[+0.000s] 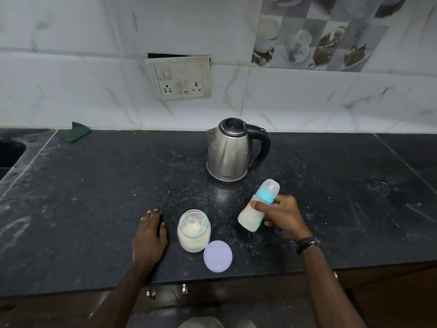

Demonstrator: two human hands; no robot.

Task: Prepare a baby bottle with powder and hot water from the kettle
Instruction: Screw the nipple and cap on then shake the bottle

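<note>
My right hand grips a baby bottle with a blue collar and a clear cap, tilted above the counter with its cap toward the kettle. Milky liquid fills its lower part. A steel kettle with a black handle stands behind it, lid closed. An open glass jar of white powder with a pale scoop inside stands between my hands. Its lilac lid lies flat in front of it. My left hand rests flat on the black counter, left of the jar.
A green cloth lies at the back left near the wall. A sink edge shows at the far left. A wall socket panel sits above the counter. Powder dust is scattered over the stone. The counter's front edge runs just below the lid.
</note>
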